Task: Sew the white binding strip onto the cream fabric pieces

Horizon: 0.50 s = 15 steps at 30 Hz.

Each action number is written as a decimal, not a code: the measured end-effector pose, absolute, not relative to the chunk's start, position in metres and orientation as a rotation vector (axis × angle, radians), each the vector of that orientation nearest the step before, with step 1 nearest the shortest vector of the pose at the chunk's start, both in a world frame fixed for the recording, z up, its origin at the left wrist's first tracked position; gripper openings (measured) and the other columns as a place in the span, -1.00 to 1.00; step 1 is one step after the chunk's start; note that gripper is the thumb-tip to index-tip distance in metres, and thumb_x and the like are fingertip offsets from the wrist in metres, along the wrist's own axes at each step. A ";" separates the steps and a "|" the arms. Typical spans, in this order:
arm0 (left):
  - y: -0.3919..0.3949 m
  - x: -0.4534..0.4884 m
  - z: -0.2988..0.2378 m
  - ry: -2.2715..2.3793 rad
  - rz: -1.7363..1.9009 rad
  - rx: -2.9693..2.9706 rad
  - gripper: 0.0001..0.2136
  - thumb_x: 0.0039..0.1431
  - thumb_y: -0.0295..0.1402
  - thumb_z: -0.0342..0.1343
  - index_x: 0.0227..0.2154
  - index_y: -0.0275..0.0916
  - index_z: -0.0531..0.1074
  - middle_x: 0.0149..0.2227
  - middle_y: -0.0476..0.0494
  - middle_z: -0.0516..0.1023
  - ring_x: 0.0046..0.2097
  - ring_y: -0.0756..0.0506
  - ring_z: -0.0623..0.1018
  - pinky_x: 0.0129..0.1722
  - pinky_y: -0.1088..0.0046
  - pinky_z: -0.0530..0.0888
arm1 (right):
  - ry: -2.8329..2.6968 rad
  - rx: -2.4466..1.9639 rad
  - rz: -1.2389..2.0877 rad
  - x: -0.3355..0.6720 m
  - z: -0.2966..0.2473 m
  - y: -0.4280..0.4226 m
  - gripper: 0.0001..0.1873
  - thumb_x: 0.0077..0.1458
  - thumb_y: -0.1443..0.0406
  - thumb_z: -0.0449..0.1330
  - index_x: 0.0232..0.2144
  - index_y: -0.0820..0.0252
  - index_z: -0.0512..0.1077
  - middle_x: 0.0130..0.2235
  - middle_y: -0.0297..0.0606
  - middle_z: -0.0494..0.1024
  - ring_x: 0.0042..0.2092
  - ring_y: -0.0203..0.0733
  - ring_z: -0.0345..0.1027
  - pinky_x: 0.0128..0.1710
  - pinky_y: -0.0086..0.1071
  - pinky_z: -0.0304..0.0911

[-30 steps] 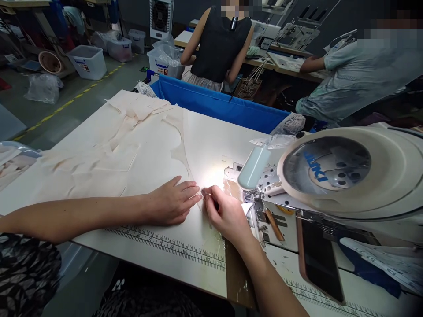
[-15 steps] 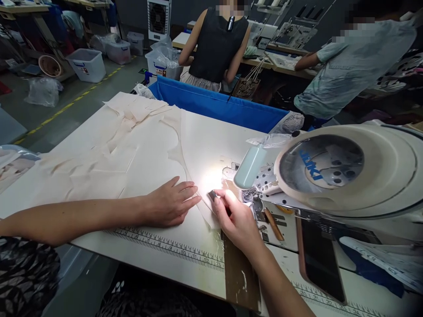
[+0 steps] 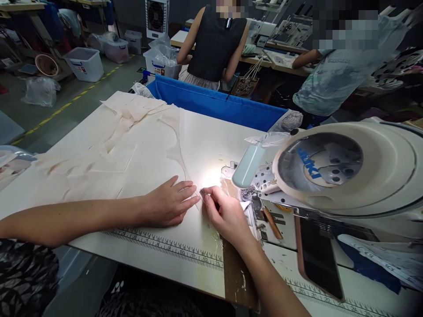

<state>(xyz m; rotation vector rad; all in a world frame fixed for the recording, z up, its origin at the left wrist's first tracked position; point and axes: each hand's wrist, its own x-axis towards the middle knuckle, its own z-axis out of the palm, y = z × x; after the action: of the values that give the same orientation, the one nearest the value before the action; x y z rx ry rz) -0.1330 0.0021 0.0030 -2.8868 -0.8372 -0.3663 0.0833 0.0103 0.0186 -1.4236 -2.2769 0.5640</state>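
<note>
Centre: left hand point(image 3: 168, 203) palm down, fingers slightly spread, on pale cloth point(image 3: 180, 156) stretching toward upper middle. Just right, right hand point(image 3: 228, 215) pinching small dark tool point(image 3: 203, 192). Machine point(image 3: 373, 163) at right; phone point(image 3: 319, 257), lower right.

A phone point(image 3: 319, 259) lay at the right, near a wooden-handled tool point(image 3: 272, 223). A blue cloth panel point(image 3: 214, 102) extended along the far side. An air cooler point(image 3: 157, 18) stood beyond it, to the left.
</note>
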 end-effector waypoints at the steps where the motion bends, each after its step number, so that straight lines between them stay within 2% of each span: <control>1: 0.002 -0.133 0.003 -0.839 -0.368 -2.889 -0.59 0.29 -0.36 -0.11 0.15 -0.41 0.30 0.16 -0.40 0.37 0.20 -0.31 0.30 0.07 0.02 0.34 | -2.277 -1.419 0.564 0.083 0.018 0.010 -0.79 0.25 0.25 -0.06 -0.31 0.13 0.35 -0.50 -0.37 0.50 -0.48 -0.25 0.37 -0.48 -0.41 0.13; 4: 0.002 -0.133 0.003 -0.840 -0.382 -2.888 -0.59 0.28 -0.36 -0.10 0.14 -0.41 0.31 0.15 -0.40 0.38 0.19 -0.31 0.32 0.06 0.02 0.35 | -2.286 -1.411 0.552 0.080 0.017 0.009 -0.81 0.25 0.25 -0.06 -0.34 0.12 0.33 -0.53 -0.38 0.46 -0.51 -0.26 0.33 -0.50 -0.41 0.09; 9: 0.002 -0.133 0.002 -0.834 -0.398 -2.870 -0.59 0.27 -0.34 -0.07 0.13 -0.41 0.32 0.12 -0.41 0.40 0.18 -0.32 0.33 0.05 0.02 0.35 | -2.323 -1.390 0.538 0.080 0.021 0.014 -0.81 0.17 0.26 -0.01 -0.49 0.10 0.20 -0.63 -0.43 0.28 -0.60 -0.29 0.11 -0.56 -0.38 -0.08; 12: 0.003 -0.133 0.001 -0.847 -0.406 -2.870 -0.59 0.27 -0.34 -0.06 0.13 -0.39 0.33 0.13 -0.39 0.40 0.18 -0.31 0.32 0.06 0.03 0.35 | -2.293 -1.374 0.570 0.086 0.027 0.017 -0.80 0.19 0.28 -0.04 -0.49 0.10 0.23 -0.61 -0.43 0.30 -0.58 -0.31 0.16 -0.54 -0.40 0.00; 15: 0.003 -0.133 -0.001 -0.848 -0.412 -2.879 -0.58 0.25 -0.35 -0.05 0.13 -0.38 0.32 0.14 -0.39 0.38 0.19 -0.32 0.32 0.08 0.02 0.34 | -2.221 -1.384 0.569 0.093 0.027 0.015 -0.77 0.25 0.26 -0.09 -0.40 0.13 0.30 -0.59 -0.43 0.31 -0.58 -0.31 0.17 -0.53 -0.41 0.07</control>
<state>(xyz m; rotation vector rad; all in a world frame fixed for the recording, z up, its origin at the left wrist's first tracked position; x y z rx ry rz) -0.1329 0.0028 -0.0007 -2.8789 -0.8484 -0.4124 0.0930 0.0154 0.0273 -1.3839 -2.2209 0.5692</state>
